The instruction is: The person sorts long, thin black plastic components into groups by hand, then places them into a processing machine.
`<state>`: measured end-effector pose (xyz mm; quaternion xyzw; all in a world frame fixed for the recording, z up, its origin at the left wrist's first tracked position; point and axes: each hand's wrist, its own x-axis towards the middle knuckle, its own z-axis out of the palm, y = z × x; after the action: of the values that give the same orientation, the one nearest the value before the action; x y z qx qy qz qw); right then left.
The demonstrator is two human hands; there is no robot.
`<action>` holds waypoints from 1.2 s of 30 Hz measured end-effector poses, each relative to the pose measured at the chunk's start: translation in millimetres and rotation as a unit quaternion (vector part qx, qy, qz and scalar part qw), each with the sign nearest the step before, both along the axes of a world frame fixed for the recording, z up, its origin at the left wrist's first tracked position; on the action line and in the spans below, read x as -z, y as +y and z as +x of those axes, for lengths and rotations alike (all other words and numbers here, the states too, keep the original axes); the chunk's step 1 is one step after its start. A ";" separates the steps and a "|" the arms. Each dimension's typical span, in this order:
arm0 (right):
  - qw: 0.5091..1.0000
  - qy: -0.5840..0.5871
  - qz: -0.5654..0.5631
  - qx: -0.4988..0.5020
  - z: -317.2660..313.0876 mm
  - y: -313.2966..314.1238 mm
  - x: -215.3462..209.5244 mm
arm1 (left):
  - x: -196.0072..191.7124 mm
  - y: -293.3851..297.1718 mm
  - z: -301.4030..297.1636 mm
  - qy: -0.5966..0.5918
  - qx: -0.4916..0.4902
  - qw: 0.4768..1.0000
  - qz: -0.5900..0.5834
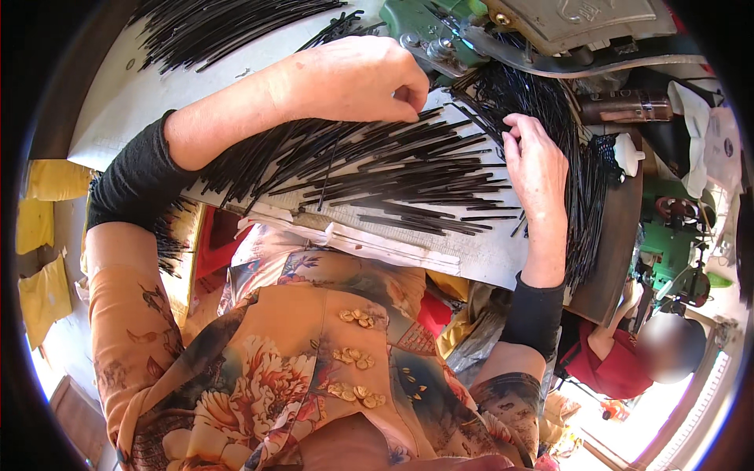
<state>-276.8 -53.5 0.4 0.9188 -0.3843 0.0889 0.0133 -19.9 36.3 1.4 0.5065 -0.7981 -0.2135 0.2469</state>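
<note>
Many thin black strips [393, 169] lie fanned out in loose rows on a pale worktop [102, 125]. Over their far side, beside the green machine, my left hand [353, 82] is curled with its fingertips drawn together low at the strips. What it grips, if anything, is hidden. My right hand [538, 169] is at the right end of the rows, thumb and fingers bent close together beside some strip ends. I cannot make out what is between them. A dense heap of glossy black strands [577, 204] hangs behind and right of that hand.
A green machine [428, 35] with a metal arm stands at the far edge. Another bundle of black strips [236, 31] lies far left. A white ledge [393, 247] runs along the near edge. At right are a dark bottle [628, 106], a second green machine [667, 243] and a person in red [605, 361].
</note>
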 end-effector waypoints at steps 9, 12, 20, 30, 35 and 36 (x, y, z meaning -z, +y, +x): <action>0.997 -0.016 -0.039 -0.060 7.2 -2.4 7.6 | -1.5 -9.7 4.4 0.044 -0.068 0.995 0.062; 0.993 -0.057 -0.065 -0.084 9.8 -0.1 7.0 | -1.7 -13.2 7.8 0.111 -0.071 0.982 0.136; 0.991 -0.127 -0.010 -0.026 27.6 8.5 0.8 | 3.2 -15.0 14.9 0.193 -0.071 0.961 0.186; 0.862 -0.465 0.202 -0.002 41.1 10.9 -4.7 | 7.8 -17.7 14.2 0.253 -0.068 0.943 0.204; 0.867 -0.429 0.251 0.046 30.7 5.5 4.5 | 7.2 -19.5 16.0 0.287 -0.076 0.930 0.217; 0.880 -0.403 0.246 0.058 27.2 6.5 3.9 | 7.6 -19.8 16.6 0.287 -0.078 0.930 0.217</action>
<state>-249.5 -47.0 -3.5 0.7537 -0.4184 0.3531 -0.3636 -3.3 16.5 -6.2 0.5254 -0.5852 -0.4976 0.3659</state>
